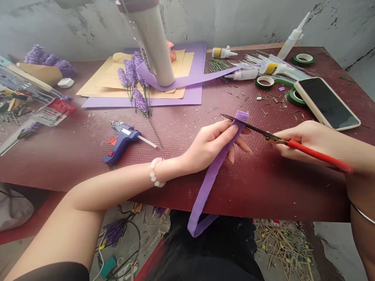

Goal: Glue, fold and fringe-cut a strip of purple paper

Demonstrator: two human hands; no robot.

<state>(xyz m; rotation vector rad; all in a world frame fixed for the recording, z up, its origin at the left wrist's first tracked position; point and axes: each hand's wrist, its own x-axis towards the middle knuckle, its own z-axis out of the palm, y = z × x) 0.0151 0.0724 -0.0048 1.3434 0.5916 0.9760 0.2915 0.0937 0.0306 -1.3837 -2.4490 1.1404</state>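
My left hand (215,142) pinches a long purple paper strip (209,181) near its upper end, between thumb and fingers. The strip hangs down over the table's front edge and folds back at the bottom, above my lap. In my right hand (304,140) is a pair of scissors with red handles (319,155). Their dark blades lie across the strip's top end, just above my left thumb. Whether the blades are fully closed is hard to make out. A blue glue gun (123,142) lies on the table left of my left hand, with a glue stick in its back.
A tall cylinder (154,43) stands on tan and purple sheets (102,102) with lavender flowers (133,72). At right lie a phone (328,103), green tape rolls (303,59), glue bottles (224,52) and wire stems. Clippings litter the floor (287,249). A red packet (55,112) is left.
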